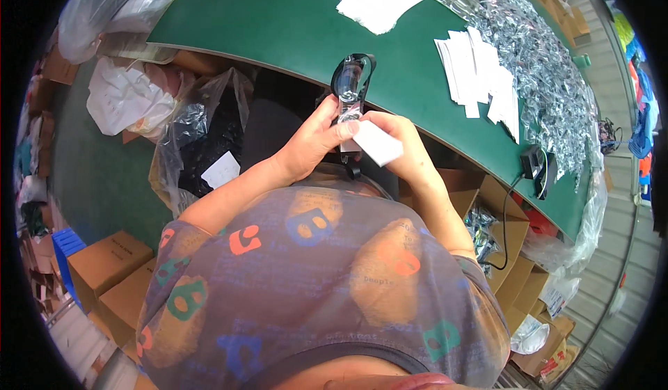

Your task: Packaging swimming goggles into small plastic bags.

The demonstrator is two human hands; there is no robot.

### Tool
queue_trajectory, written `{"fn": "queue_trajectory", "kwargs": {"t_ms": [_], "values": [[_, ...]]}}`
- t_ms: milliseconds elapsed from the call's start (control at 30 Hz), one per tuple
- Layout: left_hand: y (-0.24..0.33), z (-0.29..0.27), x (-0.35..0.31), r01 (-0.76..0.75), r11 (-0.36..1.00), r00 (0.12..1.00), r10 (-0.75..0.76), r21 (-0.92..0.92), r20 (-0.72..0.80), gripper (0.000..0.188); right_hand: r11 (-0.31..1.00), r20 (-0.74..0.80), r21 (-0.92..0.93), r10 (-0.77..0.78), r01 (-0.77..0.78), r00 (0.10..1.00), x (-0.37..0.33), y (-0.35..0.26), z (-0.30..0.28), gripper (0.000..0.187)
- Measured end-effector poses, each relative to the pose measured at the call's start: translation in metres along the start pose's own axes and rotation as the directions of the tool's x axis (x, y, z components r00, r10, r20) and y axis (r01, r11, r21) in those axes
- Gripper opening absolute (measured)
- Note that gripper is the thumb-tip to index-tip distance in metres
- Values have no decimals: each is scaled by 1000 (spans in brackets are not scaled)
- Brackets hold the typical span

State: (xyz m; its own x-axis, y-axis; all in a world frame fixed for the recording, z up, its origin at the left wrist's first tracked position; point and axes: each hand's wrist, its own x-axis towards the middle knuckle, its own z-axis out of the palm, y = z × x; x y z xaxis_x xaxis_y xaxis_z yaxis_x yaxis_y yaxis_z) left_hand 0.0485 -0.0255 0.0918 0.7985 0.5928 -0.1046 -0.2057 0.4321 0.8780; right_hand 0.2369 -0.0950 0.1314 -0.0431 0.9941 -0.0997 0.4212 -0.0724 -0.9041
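Close in front of my body, at the near edge of the green table (278, 32), both hands are together. My left hand (309, 143) is closed round a black-strapped item with a clear part (350, 80), which looks like swim goggles. Its strap loops upward over the table edge. A white paper slip (377, 144) slants across in front of the item's lower part. My right hand (403, 136) grips this slip, its fingers partly hidden behind it. My left thumb lies at the slip's upper left corner.
Loose white slips (466, 66) lie on the table beside a big heap of clear-wrapped pieces (536, 63). More white paper (383, 4) sits at the far edge. A small black device (534, 164) has a hanging cable. Cardboard boxes (111, 261) and a plastic-lined bin (209, 139) stand around me.
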Motion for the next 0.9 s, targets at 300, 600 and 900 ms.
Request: {"fn": "queue_trajectory", "kwargs": {"t_ms": [300, 600, 900], "values": [[-4, -1, 1, -128, 992, 991, 128, 15, 33, 62, 954, 73, 217, 194, -205, 978, 8, 10, 2, 24], [-17, -9, 5, -84, 990, 986, 66, -115, -151, 42, 990, 11, -38, 135, -134, 991, 10, -14, -4, 20], [39, -8, -2, 64, 909, 994, -19, -412, 112, 55, 464, 85, 880, 56, -102, 995, 5, 17, 35, 40]]}}
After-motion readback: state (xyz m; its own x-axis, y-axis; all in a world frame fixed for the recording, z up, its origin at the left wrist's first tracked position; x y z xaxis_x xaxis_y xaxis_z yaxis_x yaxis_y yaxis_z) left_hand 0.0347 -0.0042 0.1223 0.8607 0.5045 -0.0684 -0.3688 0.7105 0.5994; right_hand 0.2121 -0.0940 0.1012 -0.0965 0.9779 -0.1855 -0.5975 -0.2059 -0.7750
